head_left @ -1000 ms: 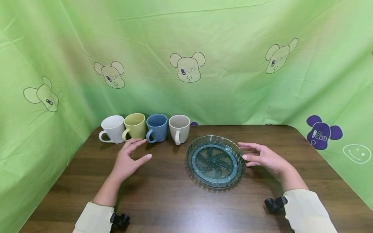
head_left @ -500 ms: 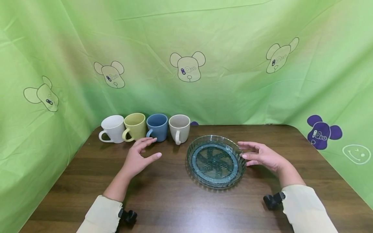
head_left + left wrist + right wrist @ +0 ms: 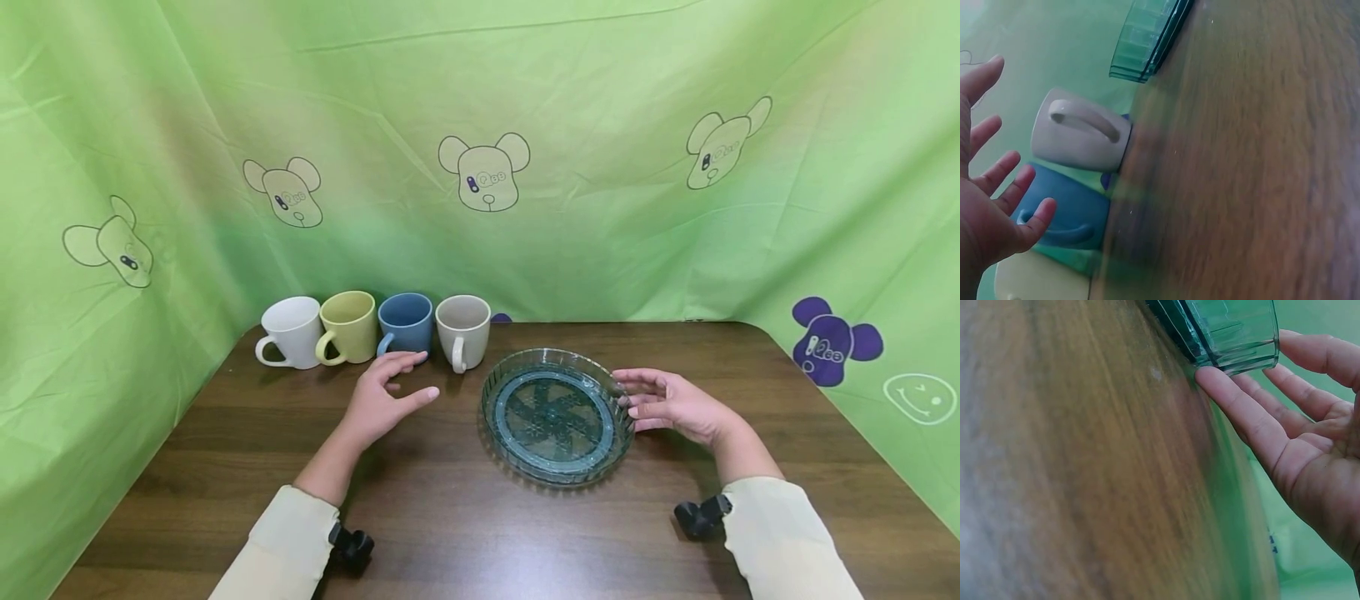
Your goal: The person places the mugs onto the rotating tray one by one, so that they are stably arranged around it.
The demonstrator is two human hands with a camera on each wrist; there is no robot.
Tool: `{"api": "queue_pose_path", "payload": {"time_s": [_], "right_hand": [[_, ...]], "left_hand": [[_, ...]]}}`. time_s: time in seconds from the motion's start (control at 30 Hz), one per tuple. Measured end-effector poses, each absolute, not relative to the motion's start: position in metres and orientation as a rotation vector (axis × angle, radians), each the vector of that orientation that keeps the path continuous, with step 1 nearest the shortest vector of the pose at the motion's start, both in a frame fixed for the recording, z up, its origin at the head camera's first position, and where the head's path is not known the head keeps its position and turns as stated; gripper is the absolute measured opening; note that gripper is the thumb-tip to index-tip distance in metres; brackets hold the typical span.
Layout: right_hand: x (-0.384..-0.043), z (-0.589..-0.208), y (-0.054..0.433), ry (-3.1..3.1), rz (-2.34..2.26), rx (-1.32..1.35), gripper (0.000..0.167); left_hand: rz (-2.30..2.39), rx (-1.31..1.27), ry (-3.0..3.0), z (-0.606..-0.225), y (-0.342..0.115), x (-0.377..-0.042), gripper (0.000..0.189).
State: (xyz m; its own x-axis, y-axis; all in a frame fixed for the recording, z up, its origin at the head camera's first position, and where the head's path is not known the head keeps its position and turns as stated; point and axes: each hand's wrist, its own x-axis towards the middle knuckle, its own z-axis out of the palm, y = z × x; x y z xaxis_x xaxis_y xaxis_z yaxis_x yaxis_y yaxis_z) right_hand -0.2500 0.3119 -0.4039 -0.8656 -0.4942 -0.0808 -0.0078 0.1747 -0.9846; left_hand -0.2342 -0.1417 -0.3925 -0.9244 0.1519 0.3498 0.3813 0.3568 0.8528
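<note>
A round, ribbed glass dish [image 3: 553, 417], blue-green and see-through, sits on the table right of centre. At its right side, my right hand [image 3: 678, 408] touches the wall with extended fingertips; in the right wrist view the little finger [image 3: 1235, 394] lies right at the dish's base [image 3: 1200, 344] and the thumb close to the rim. My left hand [image 3: 386, 400] hovers with spread fingers and holds nothing. It is between the dish and a blue mug [image 3: 405, 323], whose lower part it overlaps in the head view.
Along the back left edge stand a white mug [image 3: 295, 337], a yellow mug [image 3: 350, 329] and a light grey mug [image 3: 462, 329], in one row with the blue one. A green cloth [image 3: 585, 250] with bear prints hangs behind the brown wooden table [image 3: 480, 542].
My left hand has moved to the right, from before the yellow mug to before the blue one, toward the dish. The right hand has barely shifted and the dish stays in place.
</note>
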Motion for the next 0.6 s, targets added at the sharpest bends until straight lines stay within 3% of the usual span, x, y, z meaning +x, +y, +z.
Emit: {"api": "queue_pose_path", "payload": {"time_s": [0.6], "right_hand": [[-0.252, -0.406, 0.313, 2.053, -1.742, -0.514, 0.067]], "left_hand": [[-1.948, -0.345, -2.225, -0.402, -0.111, -0.25, 0.054]]}}
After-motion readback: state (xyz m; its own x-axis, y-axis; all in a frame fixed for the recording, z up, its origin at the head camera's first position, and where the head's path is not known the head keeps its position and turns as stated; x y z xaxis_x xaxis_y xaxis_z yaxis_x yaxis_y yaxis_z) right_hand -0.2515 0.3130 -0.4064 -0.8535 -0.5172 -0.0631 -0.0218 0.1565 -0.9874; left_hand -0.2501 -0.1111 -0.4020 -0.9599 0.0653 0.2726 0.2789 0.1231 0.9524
